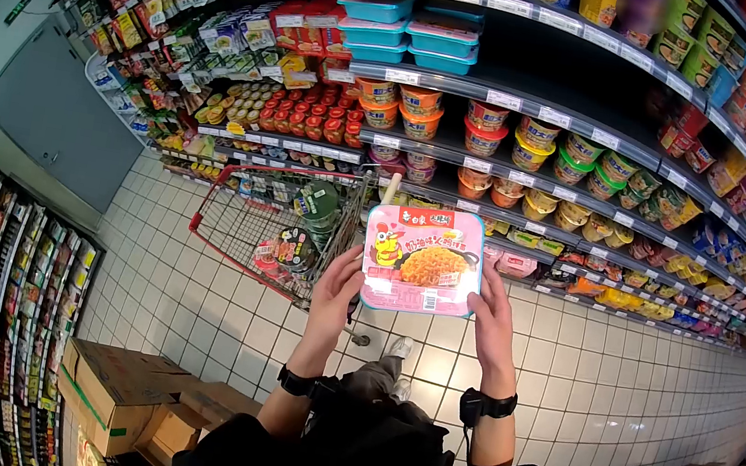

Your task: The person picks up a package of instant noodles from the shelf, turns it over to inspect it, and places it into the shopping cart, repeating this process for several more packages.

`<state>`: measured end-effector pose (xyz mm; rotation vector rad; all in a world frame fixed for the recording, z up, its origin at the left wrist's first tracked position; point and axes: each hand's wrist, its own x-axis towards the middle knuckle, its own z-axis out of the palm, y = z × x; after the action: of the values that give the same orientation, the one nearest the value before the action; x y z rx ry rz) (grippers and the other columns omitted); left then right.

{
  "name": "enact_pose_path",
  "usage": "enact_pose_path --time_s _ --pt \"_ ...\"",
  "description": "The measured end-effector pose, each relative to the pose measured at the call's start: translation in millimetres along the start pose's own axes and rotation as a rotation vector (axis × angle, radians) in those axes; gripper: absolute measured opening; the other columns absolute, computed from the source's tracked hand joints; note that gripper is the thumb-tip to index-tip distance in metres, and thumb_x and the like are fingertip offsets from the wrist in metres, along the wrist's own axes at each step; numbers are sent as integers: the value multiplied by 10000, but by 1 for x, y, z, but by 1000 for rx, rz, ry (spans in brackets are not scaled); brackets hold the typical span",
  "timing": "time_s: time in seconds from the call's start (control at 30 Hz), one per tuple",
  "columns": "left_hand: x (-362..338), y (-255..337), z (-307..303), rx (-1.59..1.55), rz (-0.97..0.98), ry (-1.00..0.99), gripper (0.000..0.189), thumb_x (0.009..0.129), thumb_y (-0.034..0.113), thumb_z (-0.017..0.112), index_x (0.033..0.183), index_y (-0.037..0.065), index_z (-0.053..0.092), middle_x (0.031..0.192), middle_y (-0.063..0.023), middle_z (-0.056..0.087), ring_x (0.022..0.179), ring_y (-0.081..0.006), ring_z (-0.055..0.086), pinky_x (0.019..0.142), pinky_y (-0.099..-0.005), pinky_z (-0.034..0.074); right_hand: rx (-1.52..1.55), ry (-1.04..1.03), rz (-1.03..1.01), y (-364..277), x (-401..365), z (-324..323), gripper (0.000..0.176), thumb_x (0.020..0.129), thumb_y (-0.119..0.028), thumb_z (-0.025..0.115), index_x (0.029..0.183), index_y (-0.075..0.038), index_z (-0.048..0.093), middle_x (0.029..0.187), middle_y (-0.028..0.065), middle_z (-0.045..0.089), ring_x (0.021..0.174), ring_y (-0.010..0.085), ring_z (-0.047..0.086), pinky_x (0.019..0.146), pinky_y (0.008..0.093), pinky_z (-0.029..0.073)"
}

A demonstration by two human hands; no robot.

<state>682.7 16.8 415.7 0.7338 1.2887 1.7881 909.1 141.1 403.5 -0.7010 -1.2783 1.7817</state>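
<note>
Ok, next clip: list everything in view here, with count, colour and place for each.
noodle box: one, pink with a yellow noodle picture, centre, held between both hands
shopping cart: one, red frame, on the tiled floor left of the box, packets inside
shelves: long run, grey rails, top and right, packed with cups and packets of many colours, uncountable
teal trays: several stacked, teal, upper shelf
side rack: one, dark, left edge, rows of small packets
cardboard boxes: several, brown, floor at bottom left and bottom right
wrist bands: two, black, one on each wrist
left hand: one, bare, on the box's left edge
right hand: one, bare, on the box's right edge
</note>
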Motion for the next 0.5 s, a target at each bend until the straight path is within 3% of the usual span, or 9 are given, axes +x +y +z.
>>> enact_pose_path --time_s 0.5 --pt "-59 -9 -51 52 -76 57 399 975 31 503 1369 -26 478 1237 -102 637 1088 -123 593 934 -252 451 29 -89 158 29 -55 28 615 856 43 533 1447 55 363 1420 158 505 1293 207 484 1077 317 357"
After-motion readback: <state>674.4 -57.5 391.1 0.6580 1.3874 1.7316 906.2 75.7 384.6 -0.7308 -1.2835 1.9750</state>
